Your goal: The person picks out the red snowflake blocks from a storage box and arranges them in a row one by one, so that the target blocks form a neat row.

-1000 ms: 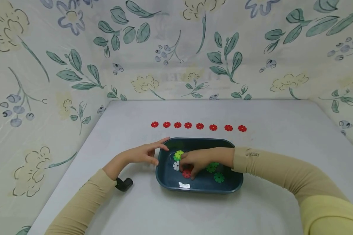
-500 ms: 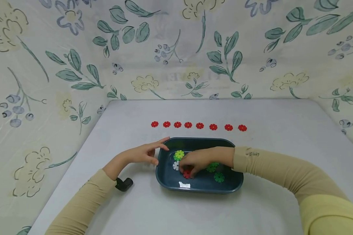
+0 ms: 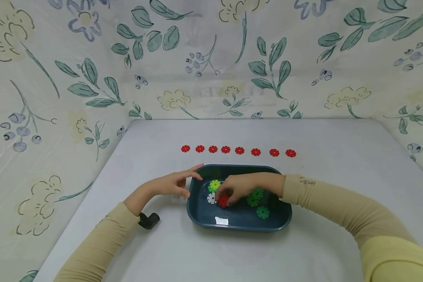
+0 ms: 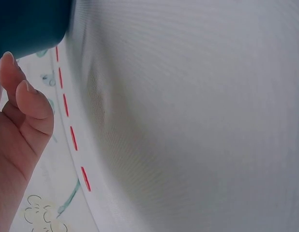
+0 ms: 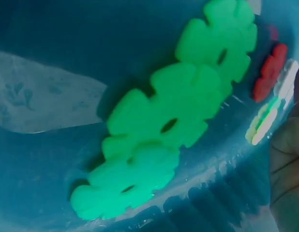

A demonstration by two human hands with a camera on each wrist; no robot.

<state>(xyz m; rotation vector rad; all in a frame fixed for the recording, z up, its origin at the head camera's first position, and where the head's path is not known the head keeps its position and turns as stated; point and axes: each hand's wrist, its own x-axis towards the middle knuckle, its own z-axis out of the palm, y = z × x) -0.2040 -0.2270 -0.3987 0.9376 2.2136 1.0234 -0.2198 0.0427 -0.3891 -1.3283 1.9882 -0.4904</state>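
Note:
A dark blue tray [image 3: 239, 226] stands on the table. Inside it, my right hand [image 3: 241, 185] pinches a red flower-shaped disc [image 3: 223, 201] between thumb and fingers; the disc is tilted up. Just left of it lie a white disc [image 3: 212, 198] and a yellow-green disc [image 3: 215, 185]. Several green discs [image 3: 263, 212] are in the right part, large in the right wrist view, where the right hand [image 5: 289, 164] shows only at the edge. My left hand [image 3: 170, 184] rests at the tray's left end, its fingers spread against the rim; the left wrist view shows fingertips beside the wall.
Behind the tray, several red flower-shaped discs [image 3: 225, 149] lie in a row on the white table [image 3: 155, 141]. A black device [image 3: 149, 221] sits by the left wrist. Floral sheeting [image 3: 211, 58] rises at the table's back and sides.
The red disc, flat at the tray's bottom earlier, is now tilted and raised in my right hand, which has shifted slightly up and right. My left hand stays put.

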